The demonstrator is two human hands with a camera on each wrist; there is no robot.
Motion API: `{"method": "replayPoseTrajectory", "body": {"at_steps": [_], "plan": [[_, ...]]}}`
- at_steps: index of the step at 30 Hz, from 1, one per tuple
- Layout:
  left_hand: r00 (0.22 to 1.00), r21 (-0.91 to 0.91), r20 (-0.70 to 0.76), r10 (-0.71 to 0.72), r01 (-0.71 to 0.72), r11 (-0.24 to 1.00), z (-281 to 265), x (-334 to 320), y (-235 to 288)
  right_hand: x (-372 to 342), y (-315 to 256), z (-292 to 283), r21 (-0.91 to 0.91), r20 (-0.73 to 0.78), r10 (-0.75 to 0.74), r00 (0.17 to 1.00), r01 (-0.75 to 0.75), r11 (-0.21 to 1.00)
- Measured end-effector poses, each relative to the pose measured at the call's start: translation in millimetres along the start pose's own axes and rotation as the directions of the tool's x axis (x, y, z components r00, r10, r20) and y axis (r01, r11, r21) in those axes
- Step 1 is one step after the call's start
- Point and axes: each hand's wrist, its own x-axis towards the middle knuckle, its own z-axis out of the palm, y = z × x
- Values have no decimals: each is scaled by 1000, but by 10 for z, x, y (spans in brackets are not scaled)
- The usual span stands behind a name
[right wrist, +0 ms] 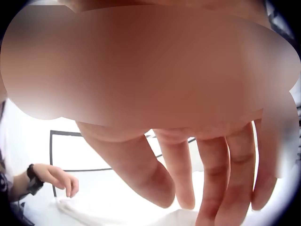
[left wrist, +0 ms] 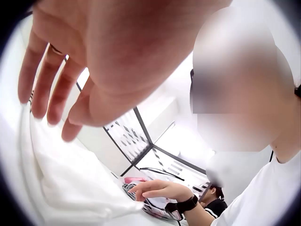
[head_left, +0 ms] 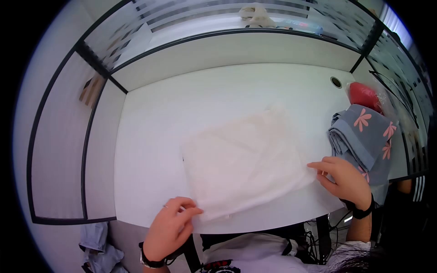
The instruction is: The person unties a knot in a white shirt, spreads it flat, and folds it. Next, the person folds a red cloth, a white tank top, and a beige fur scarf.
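Head view shows a white worktop (head_left: 150, 109) with pale, dark-framed panels (head_left: 227, 52) round its back and sides. Lying flat across its middle and front is a large white cloth (head_left: 246, 164), set at a slant, with faint creases and its near left corner close to the front edge. Toward the right side sits a folded grey cloth (head_left: 364, 132) with pink petal shapes, well apart from the left hand (head_left: 168, 227) and just beyond the right hand (head_left: 346, 179).

The left hand is at the white cloth's near left corner, its fingers relaxed and slightly parted, fingertips at the edge. The right hand is at the right edge, its fingers loosely spread and the thumb apart from them. Whether either presses down, I cannot tell.

Behind the grey cloth is a red item (head_left: 363, 96) in clear plastic. Each wrist wears a black band (head_left: 363, 211). Near the back right corner, a small round hole (head_left: 336, 82) shows. A thin ring (head_left: 166, 206) circles one left finger.
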Motion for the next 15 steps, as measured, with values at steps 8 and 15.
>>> {"method": "replayPoseTrajectory", "body": {"at_steps": [8,15], "plan": [[955,-155,-221,-200,168,974,-371,744,-477,1057,272,-284,348,51,11,999,-28,937],[932,45,5,-361,361,932,-440,1409,-616,1912,494,-117,333,135,142,981,-180,925]]}}
